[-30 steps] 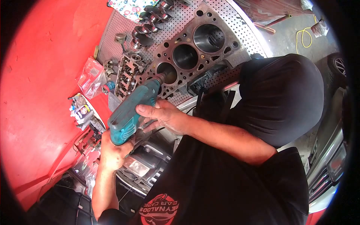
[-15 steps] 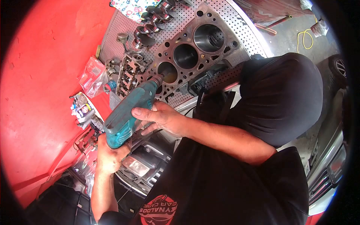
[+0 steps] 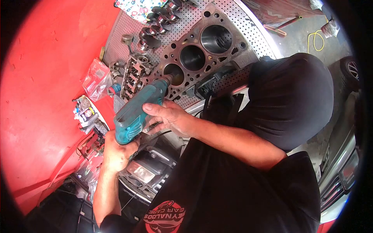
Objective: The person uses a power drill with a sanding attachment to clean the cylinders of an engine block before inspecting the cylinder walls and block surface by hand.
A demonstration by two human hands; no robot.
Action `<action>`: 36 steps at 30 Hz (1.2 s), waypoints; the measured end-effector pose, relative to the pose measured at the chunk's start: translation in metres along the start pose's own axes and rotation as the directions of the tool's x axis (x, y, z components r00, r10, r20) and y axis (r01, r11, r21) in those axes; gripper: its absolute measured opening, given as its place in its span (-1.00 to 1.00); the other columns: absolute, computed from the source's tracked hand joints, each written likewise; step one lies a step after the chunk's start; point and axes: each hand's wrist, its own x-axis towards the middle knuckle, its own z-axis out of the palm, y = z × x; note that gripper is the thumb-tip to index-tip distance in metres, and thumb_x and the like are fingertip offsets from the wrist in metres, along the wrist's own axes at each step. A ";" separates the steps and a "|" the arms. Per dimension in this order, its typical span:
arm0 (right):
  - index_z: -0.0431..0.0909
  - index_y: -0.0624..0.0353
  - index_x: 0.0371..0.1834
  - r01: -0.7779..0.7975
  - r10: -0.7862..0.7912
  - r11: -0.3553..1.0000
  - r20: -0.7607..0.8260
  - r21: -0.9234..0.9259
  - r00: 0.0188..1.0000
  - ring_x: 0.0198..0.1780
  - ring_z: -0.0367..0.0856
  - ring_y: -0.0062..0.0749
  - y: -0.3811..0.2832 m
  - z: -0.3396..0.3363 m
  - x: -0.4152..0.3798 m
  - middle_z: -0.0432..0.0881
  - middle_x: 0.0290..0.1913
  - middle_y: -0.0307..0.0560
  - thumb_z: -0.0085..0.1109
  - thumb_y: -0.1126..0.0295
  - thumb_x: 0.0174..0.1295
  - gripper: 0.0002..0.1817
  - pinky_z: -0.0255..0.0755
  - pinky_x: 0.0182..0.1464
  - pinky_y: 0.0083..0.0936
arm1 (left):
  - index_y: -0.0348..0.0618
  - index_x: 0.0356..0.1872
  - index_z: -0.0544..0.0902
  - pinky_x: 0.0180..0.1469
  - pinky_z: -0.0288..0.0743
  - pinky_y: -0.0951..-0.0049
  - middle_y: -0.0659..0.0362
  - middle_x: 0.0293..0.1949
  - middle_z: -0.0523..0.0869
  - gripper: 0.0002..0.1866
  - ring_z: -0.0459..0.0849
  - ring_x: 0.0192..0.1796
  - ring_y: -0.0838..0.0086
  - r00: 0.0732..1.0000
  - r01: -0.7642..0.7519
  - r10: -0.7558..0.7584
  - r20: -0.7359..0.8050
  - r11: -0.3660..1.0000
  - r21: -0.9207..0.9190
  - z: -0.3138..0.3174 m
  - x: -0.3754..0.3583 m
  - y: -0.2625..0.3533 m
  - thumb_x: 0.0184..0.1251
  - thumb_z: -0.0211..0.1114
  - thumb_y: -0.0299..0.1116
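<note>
Two hands work the teal drill [image 3: 140, 105]: my left hand [image 3: 118, 153] is wrapped around its handle, my right hand [image 3: 173, 118] partly open alongside. The drill extends far-right from my left, chuck at the engine block's [image 3: 206, 63] nearest bore [image 3: 175, 73].

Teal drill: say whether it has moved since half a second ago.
Yes. The teal drill has shifted up and right in the view, toward the engine block.

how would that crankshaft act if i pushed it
The crankshaft would probably feel heavy and rigid, being thick metal. Its offset lobes might make it rock rather than roll smoothly on the perforated surface.
</note>
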 end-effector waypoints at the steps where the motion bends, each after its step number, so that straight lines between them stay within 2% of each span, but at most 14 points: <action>1: 0.43 0.12 0.32 -0.001 0.001 1.000 -0.001 0.003 1.000 0.05 0.64 -0.33 0.001 -0.001 0.000 0.61 0.14 -0.10 0.23 -0.15 0.34 -0.32 0.57 0.10 -0.27 | -0.35 -0.26 0.68 -0.25 0.49 0.51 0.27 -0.40 0.72 -0.84 0.60 -0.33 0.61 1.000 -0.008 0.008 -0.001 1.000 0.018 0.001 0.000 0.000 0.12 0.29 -0.54; 3: 0.43 0.14 0.32 -0.002 0.002 1.000 -0.003 0.010 1.000 0.04 0.65 -0.34 0.002 -0.003 0.000 0.62 0.13 -0.11 0.22 -0.14 0.35 -0.33 0.57 0.10 -0.28 | -0.35 -0.26 0.68 -0.26 0.49 0.51 0.27 -0.40 0.72 -0.84 0.60 -0.33 0.61 1.000 -0.005 0.005 0.000 1.000 0.021 0.000 -0.002 0.002 0.11 0.29 -0.55; 6: 0.49 0.09 0.30 -0.004 0.005 0.999 0.010 -0.034 1.000 0.06 0.65 -0.24 0.003 0.004 -0.001 0.63 0.14 -0.05 0.32 -0.30 0.19 -0.20 0.56 0.09 -0.20 | -0.35 -0.25 0.68 -0.25 0.49 0.52 0.27 -0.39 0.71 -0.83 0.60 -0.33 0.61 0.999 -0.003 0.002 -0.032 1.000 -0.025 0.000 -0.010 0.005 0.11 0.28 -0.58; 9: 0.49 0.10 0.30 -0.011 0.018 0.995 0.070 -0.096 0.997 0.07 0.65 -0.23 -0.001 0.009 -0.004 0.62 0.16 -0.03 0.32 -0.30 0.18 -0.19 0.57 0.08 -0.20 | -0.34 -0.22 0.68 -0.25 0.49 0.52 0.28 -0.37 0.71 -0.81 0.59 -0.33 0.61 0.998 0.006 -0.010 -0.060 0.998 -0.060 -0.001 -0.020 0.010 0.10 0.27 -0.60; 12: 0.49 0.11 0.30 0.012 -0.008 0.996 0.051 -0.090 0.999 0.08 0.65 -0.21 0.000 0.011 -0.002 0.62 0.16 -0.03 0.32 -0.30 0.18 -0.18 0.57 0.08 -0.18 | -0.34 -0.23 0.68 -0.25 0.49 0.51 0.28 -0.37 0.71 -0.82 0.59 -0.33 0.61 0.997 0.017 -0.022 -0.078 0.998 -0.059 0.001 -0.022 0.011 0.10 0.27 -0.60; 15: 0.46 0.17 0.30 -0.012 0.013 0.999 0.023 -0.043 1.000 0.06 0.65 -0.34 -0.004 0.010 -0.004 0.63 0.12 -0.06 0.24 -0.15 0.33 -0.31 0.59 0.07 -0.30 | -0.33 -0.26 0.68 -0.27 0.49 0.51 0.28 -0.39 0.71 -0.84 0.59 -0.34 0.62 0.997 0.018 -0.021 -0.068 0.999 -0.038 0.003 -0.016 0.012 0.11 0.27 -0.58; 21: 0.43 0.13 0.31 0.013 -0.013 1.000 -0.012 0.009 1.000 0.06 0.62 -0.34 -0.001 0.000 -0.002 0.61 0.13 -0.10 0.24 -0.14 0.33 -0.32 0.56 0.10 -0.26 | -0.32 -0.30 0.68 -0.29 0.47 0.51 0.30 -0.42 0.69 -0.87 0.57 -0.36 0.63 1.000 -0.010 0.010 -0.028 1.000 -0.015 0.007 -0.003 0.008 0.12 0.26 -0.57; 24: 0.46 0.09 0.30 0.037 -0.035 0.999 -0.046 0.038 0.998 0.06 0.65 -0.20 0.004 -0.003 0.002 0.62 0.12 -0.02 0.36 -0.27 0.16 -0.19 0.57 0.08 -0.14 | -0.32 -0.31 0.67 -0.31 0.45 0.51 0.31 -0.43 0.67 -0.88 0.55 -0.37 0.64 1.000 -0.011 0.010 -0.020 1.000 -0.006 0.008 0.001 0.006 0.12 0.26 -0.57; 33: 0.44 0.12 0.34 0.045 -0.038 0.996 -0.097 0.073 0.995 0.08 0.65 -0.16 0.011 -0.014 0.006 0.60 0.17 -0.03 0.31 -0.32 0.16 -0.13 0.55 0.11 -0.23 | -0.31 -0.37 0.64 -0.36 0.39 0.53 0.35 -0.47 0.62 -0.92 0.50 -0.41 0.67 1.000 -0.003 0.003 -0.021 1.000 -0.011 0.017 0.018 0.001 0.10 0.25 -0.57; 36: 0.44 0.04 0.32 0.024 -0.018 0.997 -0.092 0.069 0.996 0.09 0.60 -0.35 0.007 -0.013 0.003 0.61 0.15 -0.14 0.11 -0.28 0.34 -0.29 0.44 0.18 -0.26 | -0.30 -0.39 0.64 -0.40 0.37 0.53 0.33 -0.51 0.61 -0.93 0.50 -0.44 0.66 1.000 -0.003 0.003 -0.030 1.000 -0.011 0.021 0.025 0.002 0.08 0.25 -0.56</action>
